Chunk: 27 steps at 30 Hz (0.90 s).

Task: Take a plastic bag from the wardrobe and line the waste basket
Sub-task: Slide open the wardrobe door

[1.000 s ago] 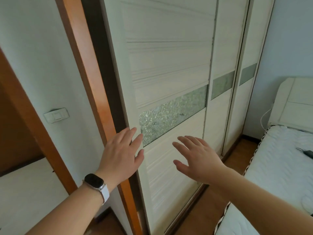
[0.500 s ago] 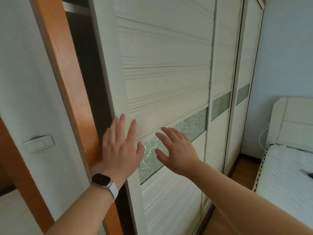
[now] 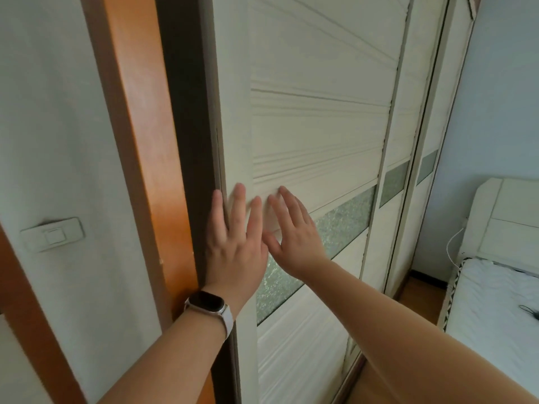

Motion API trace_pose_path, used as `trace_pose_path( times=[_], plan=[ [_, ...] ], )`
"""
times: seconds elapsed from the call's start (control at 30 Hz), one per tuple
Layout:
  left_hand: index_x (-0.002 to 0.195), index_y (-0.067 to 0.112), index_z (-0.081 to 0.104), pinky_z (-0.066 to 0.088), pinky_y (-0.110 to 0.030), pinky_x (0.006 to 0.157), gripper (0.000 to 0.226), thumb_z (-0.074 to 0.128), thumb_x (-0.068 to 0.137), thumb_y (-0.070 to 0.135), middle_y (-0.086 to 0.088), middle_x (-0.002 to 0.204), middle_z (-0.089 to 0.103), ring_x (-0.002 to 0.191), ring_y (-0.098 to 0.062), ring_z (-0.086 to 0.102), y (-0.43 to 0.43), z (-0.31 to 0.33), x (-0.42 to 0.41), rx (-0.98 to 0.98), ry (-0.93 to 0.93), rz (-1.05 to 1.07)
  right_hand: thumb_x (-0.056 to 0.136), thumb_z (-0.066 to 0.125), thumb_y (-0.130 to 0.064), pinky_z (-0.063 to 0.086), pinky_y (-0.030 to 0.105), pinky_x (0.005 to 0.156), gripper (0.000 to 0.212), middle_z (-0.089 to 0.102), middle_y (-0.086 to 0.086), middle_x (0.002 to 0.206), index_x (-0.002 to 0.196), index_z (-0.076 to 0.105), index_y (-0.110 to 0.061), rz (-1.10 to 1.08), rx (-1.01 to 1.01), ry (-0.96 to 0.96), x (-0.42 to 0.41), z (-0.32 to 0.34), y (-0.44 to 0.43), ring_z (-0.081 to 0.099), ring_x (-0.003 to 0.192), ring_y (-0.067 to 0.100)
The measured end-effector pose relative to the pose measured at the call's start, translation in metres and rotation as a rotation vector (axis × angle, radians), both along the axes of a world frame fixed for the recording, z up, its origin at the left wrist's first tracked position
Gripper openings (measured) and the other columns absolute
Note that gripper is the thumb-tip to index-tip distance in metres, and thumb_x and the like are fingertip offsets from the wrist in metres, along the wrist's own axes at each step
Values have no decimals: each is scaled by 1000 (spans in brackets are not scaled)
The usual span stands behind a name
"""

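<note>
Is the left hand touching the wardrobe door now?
Touching. In the head view the left hand lies flat on the wardrobe door, its fingers pressed on the left edge, no gap.

— What stands left of the white panels?

— An orange-brown wooden frame [image 3: 140, 147], running top to bottom at a slant, with a pale wall [image 3: 58, 126] on its far side.

— Anything on that wall?

— A white light switch [image 3: 52, 234], tilted in this view, well down the wall.

— And over on the right?

— A bed [image 3: 495, 310] with a white quilted cover, its cream headboard [image 3: 507, 220] against a light blue wall [image 3: 501, 97]. A thin white cable [image 3: 451, 249] hangs just beside the headboard. Something small and dark lies on the cover at the edge; too little shows to tell what. Wooden floor [image 3: 423, 295] shows beside the bed.
</note>
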<state>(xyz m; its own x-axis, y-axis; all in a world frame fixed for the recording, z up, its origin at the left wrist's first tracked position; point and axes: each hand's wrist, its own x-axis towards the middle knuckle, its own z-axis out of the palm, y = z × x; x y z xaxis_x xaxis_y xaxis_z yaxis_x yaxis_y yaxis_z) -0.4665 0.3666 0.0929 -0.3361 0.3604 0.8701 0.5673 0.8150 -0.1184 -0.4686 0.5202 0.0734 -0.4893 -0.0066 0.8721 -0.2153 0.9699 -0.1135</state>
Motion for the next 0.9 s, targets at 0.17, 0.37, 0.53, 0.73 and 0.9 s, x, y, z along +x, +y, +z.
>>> trace_pose_path(
  times=[0.17,0.37,0.53,0.73,0.9],
  plan=[
    [149,6,32,-3,-49,120,54,44,99,23,-22,159,17,146,-47,10,0,-10,-7,-2,37,2,97,42,-42,29,53,113,61,32,26,151,145,32,-5,1,52,97,-28,-13,7,31,141,42],
    [138,-2,46,17,-56,119,47,46,94,14,-25,151,33,144,-47,15,16,-13,-11,187,82,-136,100,27,-51,30,58,110,61,26,23,152,149,22,-15,9,71,155,-47,-21,17,30,140,45],
    [132,-1,54,17,-51,120,43,49,92,11,-24,149,38,141,-48,20,32,-16,-21,283,117,-191,99,24,-52,33,60,106,60,31,24,150,148,24,-18,31,37,276,-68,-25,29,35,137,43],
    [130,-1,58,16,-49,120,41,46,94,16,-16,149,31,141,-48,20,68,-18,-35,312,144,-222,100,21,-53,32,61,107,59,31,22,150,148,26,-19,57,4,354,-88,-30,61,33,138,42],
    [124,-3,62,18,-52,119,38,53,90,11,-21,145,37,135,-54,34,111,-14,-53,313,121,-250,99,23,-52,33,65,103,61,31,22,149,151,23,-21,68,1,378,-106,-28,104,36,135,44]
  ],
)
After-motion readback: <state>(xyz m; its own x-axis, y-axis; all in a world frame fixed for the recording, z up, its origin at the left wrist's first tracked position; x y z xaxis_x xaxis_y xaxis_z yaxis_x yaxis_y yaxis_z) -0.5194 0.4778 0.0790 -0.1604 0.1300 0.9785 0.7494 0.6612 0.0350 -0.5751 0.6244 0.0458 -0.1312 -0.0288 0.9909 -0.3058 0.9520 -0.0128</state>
